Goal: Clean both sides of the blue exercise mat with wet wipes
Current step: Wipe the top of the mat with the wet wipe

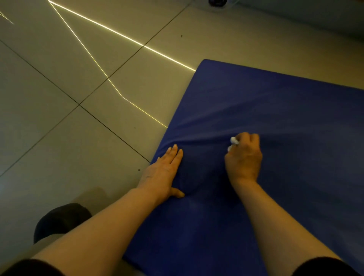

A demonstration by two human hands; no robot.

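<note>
The blue exercise mat [275,118] lies flat on the tiled floor and fills the right half of the view. My left hand [163,173] presses flat on the mat near its left edge, fingers straight. My right hand [244,159] is curled round a crumpled white wet wipe [234,141] and holds it against the mat's surface. Only a small part of the wipe shows past my fingers. The mat fabric creases in folds that run from between my hands toward the right.
Light grey floor tiles [78,78] with dark grout lines spread to the left and behind the mat. Thin bright light streaks cross them. My dark-clothed knee [59,220] rests on the floor at lower left. A dark object [217,2] sits at the top edge.
</note>
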